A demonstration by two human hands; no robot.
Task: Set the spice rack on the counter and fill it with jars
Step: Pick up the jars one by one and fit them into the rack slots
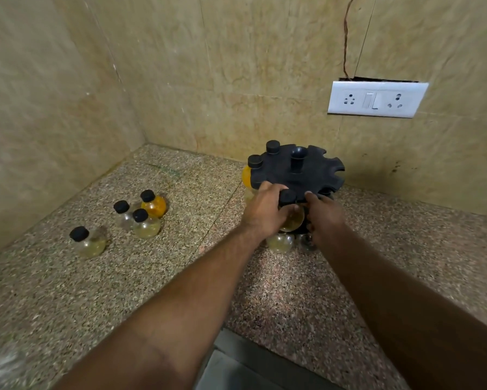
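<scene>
A speckled stone tabletop (180,277) fills a corner of beige tiled walls, and on it, near the back wall, stands the round black spice rack (301,175), several of its slots already holding jars. At its near edge the left hand (264,209) curls its fingers round a black-capped jar (293,219), while the right hand (325,218) holds the rack's rim, thumb on top, fingers curled beneath. Four loose jars (145,223) stand well apart to the left.
</scene>
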